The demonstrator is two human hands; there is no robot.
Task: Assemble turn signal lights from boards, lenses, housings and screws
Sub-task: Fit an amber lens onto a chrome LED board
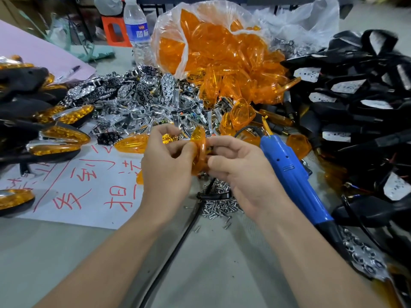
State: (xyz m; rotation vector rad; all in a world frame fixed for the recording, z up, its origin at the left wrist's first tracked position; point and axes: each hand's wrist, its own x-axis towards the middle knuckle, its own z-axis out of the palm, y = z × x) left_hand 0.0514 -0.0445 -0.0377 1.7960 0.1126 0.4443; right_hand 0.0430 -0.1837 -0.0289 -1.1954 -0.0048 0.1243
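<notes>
While beside lenses [213, 47], bottle label [139, 33]: 蓝标

Housings [347, 103] right — lenses [222, 63] behind screws [220, 205].

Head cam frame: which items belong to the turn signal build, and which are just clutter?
Job: orange lens held in left hand and right hand; bag of lenses; chrome parts pile; black housings; screws; blue screwdriver; finished lights.
Lying about: water bottle; pen; orange stool; paper with red writing.
</notes>
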